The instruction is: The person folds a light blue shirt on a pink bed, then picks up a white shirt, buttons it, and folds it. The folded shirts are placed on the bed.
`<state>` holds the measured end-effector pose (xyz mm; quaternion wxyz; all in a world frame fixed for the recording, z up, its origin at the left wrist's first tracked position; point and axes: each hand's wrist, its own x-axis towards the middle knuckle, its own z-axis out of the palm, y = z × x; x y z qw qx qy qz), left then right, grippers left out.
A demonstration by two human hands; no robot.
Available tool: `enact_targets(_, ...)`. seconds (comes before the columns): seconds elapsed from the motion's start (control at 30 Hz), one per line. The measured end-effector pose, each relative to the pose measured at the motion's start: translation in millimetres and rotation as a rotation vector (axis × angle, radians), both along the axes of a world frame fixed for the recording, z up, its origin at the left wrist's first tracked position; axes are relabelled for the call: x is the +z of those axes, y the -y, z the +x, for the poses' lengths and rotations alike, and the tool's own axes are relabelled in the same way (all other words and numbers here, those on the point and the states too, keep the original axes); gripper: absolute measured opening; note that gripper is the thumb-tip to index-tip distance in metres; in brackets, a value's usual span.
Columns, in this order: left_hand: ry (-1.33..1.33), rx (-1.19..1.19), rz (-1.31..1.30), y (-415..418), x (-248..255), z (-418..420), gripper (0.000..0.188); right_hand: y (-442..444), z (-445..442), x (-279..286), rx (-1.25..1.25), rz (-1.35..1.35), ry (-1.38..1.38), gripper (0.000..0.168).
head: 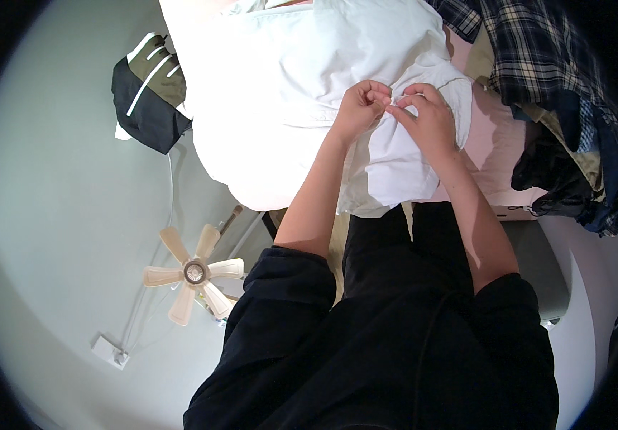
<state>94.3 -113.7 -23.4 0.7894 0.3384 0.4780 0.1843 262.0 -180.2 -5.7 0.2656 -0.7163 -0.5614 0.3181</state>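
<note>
A white garment, apparently a shirt, lies spread over a surface with a pink cover. My left hand pinches a small fold of its fabric between thumb and fingers. Close beside it, my right hand grips the same small part, fingertips nearly touching those of the left. Whatever detail is between the fingertips is too small to make out. Below the hands the cloth bunches and hangs over the near edge. Bright light washes out the garment's left side.
At the right lies a heap of clothes, with a dark plaid garment on top and a black garment below. A black and olive bag is at the left wall. A fan and a wall socket are lower left.
</note>
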Motion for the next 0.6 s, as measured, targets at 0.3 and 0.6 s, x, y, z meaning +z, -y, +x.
enact_targets(0.3,-0.440,0.005,0.671,25.0,-0.3,22.8,0.012,14.2,23.5,5.5,-0.231,-0.137,-0.378,0.018)
enact_targets(0.6,-0.541,-0.395,1.241,3.3,38.1,48.4,0.006,40.0,55.0,20.2,-0.024,-0.053,-0.213,0.019)
